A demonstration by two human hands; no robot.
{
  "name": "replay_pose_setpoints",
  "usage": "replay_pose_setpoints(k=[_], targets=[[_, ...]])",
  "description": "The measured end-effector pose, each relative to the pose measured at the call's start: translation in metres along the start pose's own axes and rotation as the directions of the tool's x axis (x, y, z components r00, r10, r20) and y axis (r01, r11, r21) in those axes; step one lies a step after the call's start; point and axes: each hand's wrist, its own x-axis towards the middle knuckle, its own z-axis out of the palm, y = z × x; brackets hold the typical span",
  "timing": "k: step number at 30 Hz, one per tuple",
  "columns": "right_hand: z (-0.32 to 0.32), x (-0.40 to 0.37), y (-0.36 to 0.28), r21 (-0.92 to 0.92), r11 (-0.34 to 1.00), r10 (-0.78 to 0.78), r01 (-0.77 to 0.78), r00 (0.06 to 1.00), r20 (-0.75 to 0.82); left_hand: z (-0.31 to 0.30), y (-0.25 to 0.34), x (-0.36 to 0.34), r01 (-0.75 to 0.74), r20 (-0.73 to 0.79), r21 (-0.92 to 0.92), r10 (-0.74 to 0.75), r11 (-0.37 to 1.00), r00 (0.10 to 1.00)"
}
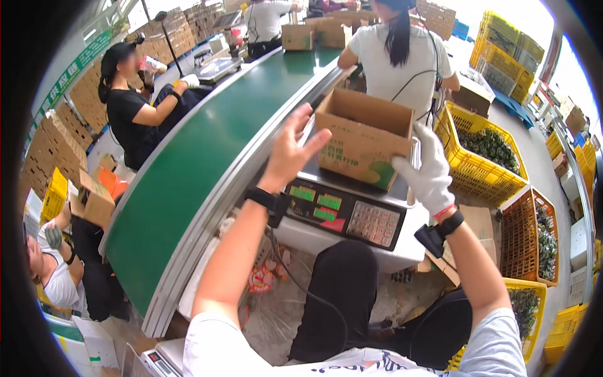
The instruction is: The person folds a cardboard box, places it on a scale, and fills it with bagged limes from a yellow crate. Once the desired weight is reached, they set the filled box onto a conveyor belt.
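An open-topped cardboard box [358, 147] with green print sits on a digital weighing scale [342, 213], whose keypad and green displays face me. My left hand [292, 151], bare, is beside the box's left side with fingers spread and thumb pointing toward it. On the other side, my right hand [430, 169] wears a white glove. Its thumb is right at the box's front right corner, and its fingers extend up along the right side. The inside of the box shows only in part.
A green conveyor belt [207, 144] curves along my left. Yellow crates [487, 188] with dark green contents and a brown crate [515, 220] stand on the right. One person [402, 56] is directly ahead; others [141, 107] are across the belt. A cable hangs below the scale.
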Motion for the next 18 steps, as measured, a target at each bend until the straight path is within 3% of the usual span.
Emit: replay_pose_setpoints(k=[2, 3, 5, 6, 8, 9, 10, 12, 14, 16, 17, 18], targets=[[0.011, -0.003, 0.005, -0.03, 0.999, 0.034, -0.034, 0.999, -0.009, 0.032, -0.007, 0.005, -0.04, -0.039, -0.282, 0.03, 0.958, 0.999], [0.014, -0.002, 0.003, -0.032, 0.999, 0.027, -0.027, 1.0, -0.007, 0.035, -0.012, 0.008, -0.059, -0.041, -0.289, 0.049, 0.955, 0.998], [0.011, 0.002, 0.004, -0.07, 0.994, -0.073, 0.078, 0.994, 0.078, 0.045, -0.026, 0.014, -0.049, -0.107, -0.076, 0.04, 0.996, 0.993], [0.009, 0.007, 0.001, -0.098, 0.981, -0.147, 0.164, 0.975, 0.164, 0.046, -0.027, 0.019, -0.053, -0.105, -0.09, 0.044, 0.994, 0.994], [0.009, 0.008, 0.005, -0.128, 0.977, -0.148, 0.172, 0.973, 0.178, 0.04, -0.03, 0.022, -0.081, -0.037, 0.057, 0.084, 0.995, 0.996], [0.004, 0.015, 0.004, -0.123, 0.969, -0.18, 0.214, 0.954, 0.241, 0.035, -0.028, 0.03, -0.17, 0.001, 0.068, 0.17, 0.983, 0.985], [0.002, 0.021, 0.002, -0.11, 0.961, -0.209, 0.252, 0.93, 0.303, 0.029, -0.029, 0.038, -0.164, 0.006, 0.066, 0.164, 0.984, 0.986], [-0.003, 0.029, 0.003, -0.118, 0.96, -0.205, 0.255, 0.922, 0.327, 0.018, -0.029, 0.047, -0.28, 0.22, 0.252, 0.227, 0.926, 0.949], [-0.01, 0.037, 0.001, -0.086, 0.947, -0.238, 0.308, 0.857, 0.457, 0.012, -0.021, 0.047, -0.239, 0.257, 0.266, 0.17, 0.934, 0.951], [-0.014, 0.04, -0.002, -0.104, 0.945, -0.235, 0.31, 0.865, 0.443, 0.009, -0.039, 0.051, -0.296, 0.252, 0.35, 0.215, 0.889, 0.944], [-0.017, 0.041, -0.002, -0.067, 0.957, -0.221, 0.282, 0.859, 0.462, 0.013, -0.053, 0.053, -0.103, 0.195, 0.151, 0.072, 0.983, 0.978], [-0.019, 0.042, -0.003, -0.028, 0.967, -0.21, 0.254, 0.851, 0.481, 0.011, -0.047, 0.053, -0.111, 0.194, 0.156, 0.08, 0.982, 0.978]])
